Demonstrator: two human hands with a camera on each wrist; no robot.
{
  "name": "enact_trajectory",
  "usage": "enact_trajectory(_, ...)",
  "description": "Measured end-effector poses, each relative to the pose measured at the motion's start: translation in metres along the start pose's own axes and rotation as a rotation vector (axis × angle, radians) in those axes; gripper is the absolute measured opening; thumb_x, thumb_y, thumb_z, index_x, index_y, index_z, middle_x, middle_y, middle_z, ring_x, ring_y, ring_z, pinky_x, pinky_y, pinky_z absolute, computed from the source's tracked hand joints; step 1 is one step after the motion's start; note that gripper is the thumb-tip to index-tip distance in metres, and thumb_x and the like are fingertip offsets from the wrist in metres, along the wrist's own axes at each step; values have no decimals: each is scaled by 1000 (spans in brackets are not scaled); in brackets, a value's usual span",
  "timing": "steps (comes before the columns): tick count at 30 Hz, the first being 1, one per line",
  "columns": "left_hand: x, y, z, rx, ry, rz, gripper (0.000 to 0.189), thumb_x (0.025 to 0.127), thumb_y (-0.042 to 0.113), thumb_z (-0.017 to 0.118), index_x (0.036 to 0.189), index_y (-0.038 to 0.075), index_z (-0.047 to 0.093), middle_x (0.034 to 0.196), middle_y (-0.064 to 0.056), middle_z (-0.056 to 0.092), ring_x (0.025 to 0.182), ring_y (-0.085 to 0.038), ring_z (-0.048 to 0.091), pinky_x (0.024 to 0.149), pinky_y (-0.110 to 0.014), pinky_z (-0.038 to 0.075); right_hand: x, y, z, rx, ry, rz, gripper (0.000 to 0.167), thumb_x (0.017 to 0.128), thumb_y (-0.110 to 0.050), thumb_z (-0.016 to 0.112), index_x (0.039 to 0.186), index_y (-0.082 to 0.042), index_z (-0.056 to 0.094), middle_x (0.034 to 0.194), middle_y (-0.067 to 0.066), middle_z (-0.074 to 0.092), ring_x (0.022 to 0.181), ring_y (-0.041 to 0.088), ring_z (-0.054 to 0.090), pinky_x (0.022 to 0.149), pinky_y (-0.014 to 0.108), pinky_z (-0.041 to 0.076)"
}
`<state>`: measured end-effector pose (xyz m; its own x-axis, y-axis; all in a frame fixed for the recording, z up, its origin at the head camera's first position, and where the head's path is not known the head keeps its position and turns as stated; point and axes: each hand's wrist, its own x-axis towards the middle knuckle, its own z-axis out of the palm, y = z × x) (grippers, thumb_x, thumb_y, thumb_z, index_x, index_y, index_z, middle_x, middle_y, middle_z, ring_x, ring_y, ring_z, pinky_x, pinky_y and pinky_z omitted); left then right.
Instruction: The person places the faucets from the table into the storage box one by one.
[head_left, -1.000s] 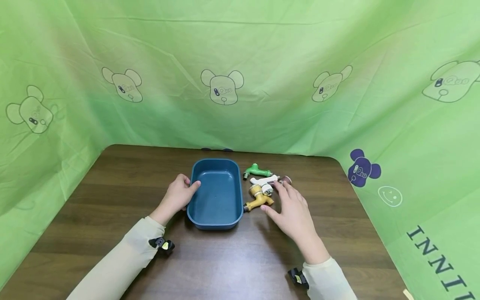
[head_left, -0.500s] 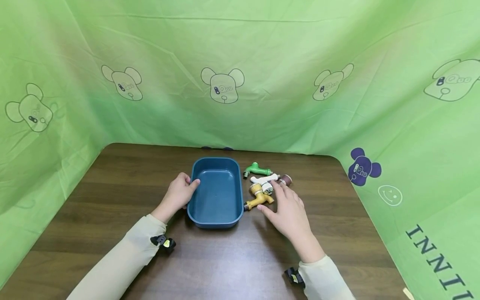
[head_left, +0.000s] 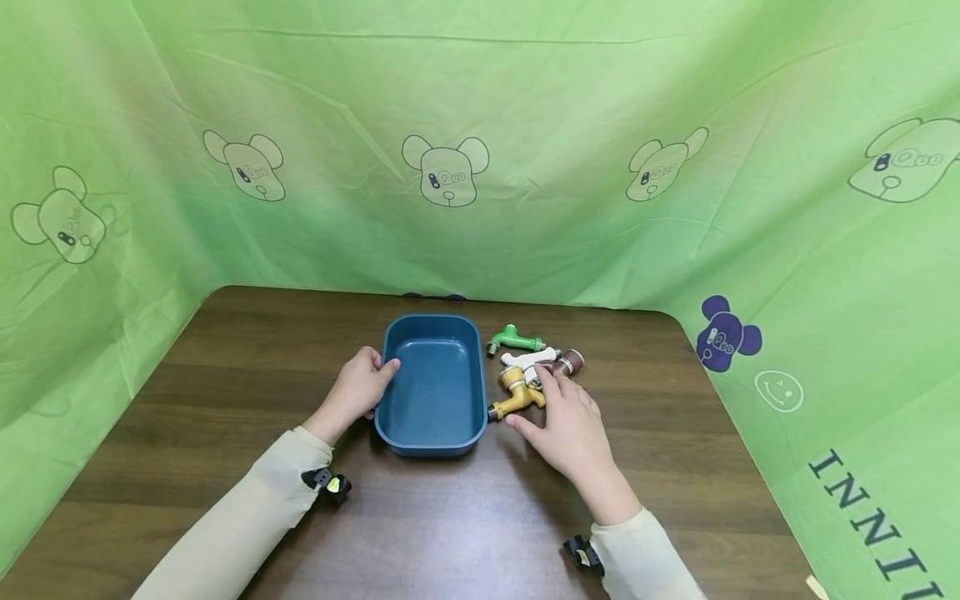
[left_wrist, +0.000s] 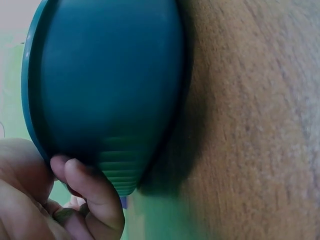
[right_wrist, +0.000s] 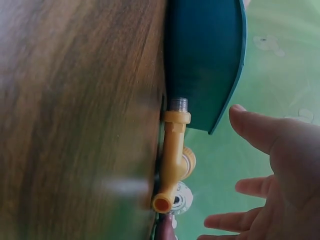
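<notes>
A blue rectangular plastic basin (head_left: 431, 451) stands on the table, its inside bare. My left hand (head_left: 356, 387) pinches its left rim, thumb over the edge; in the left wrist view the curled fingers (left_wrist: 95, 192) press the outer wall. Just right of the basin lies a yellow tap (head_left: 517, 402), its threaded end beside the basin wall. Behind it are a white tap (head_left: 529, 358), a green tap (head_left: 516, 339) and a maroon tap (head_left: 572, 361). My right hand (head_left: 572, 433) hovers over the yellow tap, fingers spread; the right wrist view (right_wrist: 173, 155) shows a gap between them.
The dark wooden table (head_left: 450, 533) carries all these things. A green cloth (head_left: 525, 250) with bear-head prints hangs behind it and along both sides. A small pale object (head_left: 816, 587) sits at the table's right front edge.
My right hand has shifted slightly left, closer over the yellow tap, and uncovers more of the maroon one. The left hand keeps its grip, and the basin stays in place.
</notes>
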<state>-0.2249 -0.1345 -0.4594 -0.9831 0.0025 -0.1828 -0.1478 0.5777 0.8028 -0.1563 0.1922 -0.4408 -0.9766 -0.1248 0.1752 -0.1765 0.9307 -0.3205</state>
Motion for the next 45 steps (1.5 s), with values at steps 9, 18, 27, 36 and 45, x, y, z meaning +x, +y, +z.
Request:
enact_trajectory(9,-2,2,1,14,23,14,30,104,32,56,92,7,44,72,-9,45,44,-22,53,40,-33,50,1,-5,4,-14,7,10,93,82,-56,78,154,-8,42,148,30,47,136,52,46,112,65,33)
enact_trajectory(18,1,0,1,27,44,44,31,103,27,56,81,9,43,67,-9,46,43,-23,54,39,-34,50,2,-6,10,-32,11,11,92,81,-58,78,151,-8,45,146,28,51,137,50,46,113,67,31)
enact_trajectory(27,1,-1,0,25,41,45,31,103,27,56,81,9,43,67,-9,47,44,-23,54,39,-32,49,4,-11,15,-32,-29,50,93,81,-59,78,152,-10,42,145,28,51,135,48,47,110,66,34)
enact_trajectory(36,1,-2,0,10,39,33,32,103,28,57,81,9,44,65,-8,47,43,-22,53,39,-32,49,8,-18,21,-41,-64,75,95,81,-59,77,154,-10,41,148,28,48,136,49,46,110,67,33)
enact_trajectory(45,1,-2,0,-5,38,38,33,103,29,57,81,9,44,63,-6,45,42,-21,52,39,-31,47,10,-24,23,-72,-89,161,100,79,-64,76,156,-12,38,149,30,46,139,49,44,109,69,33)
